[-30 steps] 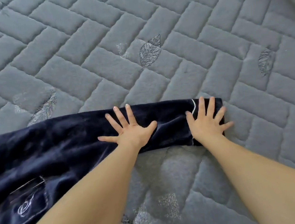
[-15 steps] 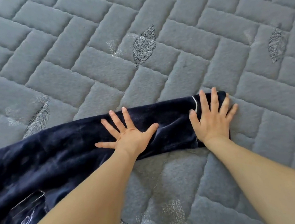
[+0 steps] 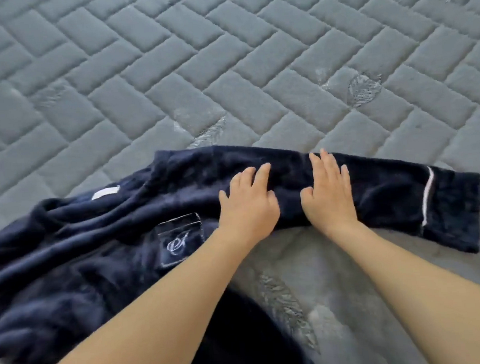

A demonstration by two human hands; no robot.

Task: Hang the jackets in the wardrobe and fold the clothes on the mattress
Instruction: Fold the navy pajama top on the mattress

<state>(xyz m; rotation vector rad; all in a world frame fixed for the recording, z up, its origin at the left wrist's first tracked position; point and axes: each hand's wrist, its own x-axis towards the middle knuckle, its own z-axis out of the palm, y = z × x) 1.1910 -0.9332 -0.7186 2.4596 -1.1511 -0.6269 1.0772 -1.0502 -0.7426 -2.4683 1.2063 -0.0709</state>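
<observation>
Navy fleece garment (image 3: 100, 250) lying on the quilted grey mattress (image 3: 224, 68), its sleeve (image 3: 377, 194) stretched rightward. The left hand (image 3: 247, 204) and right hand (image 3: 330, 194) press flat on the sleeve, fingers straight and close together. Risk: the plush pile may slide or bunch under the palms, skewing the fold. The chest pocket (image 3: 180, 239) bears 1 embroidered cursive monogram, not legible; a white neck label (image 3: 105, 192) shows no readable text.

A bedroom; quilted grey mattress (image 3: 224, 68) underneath.
</observation>
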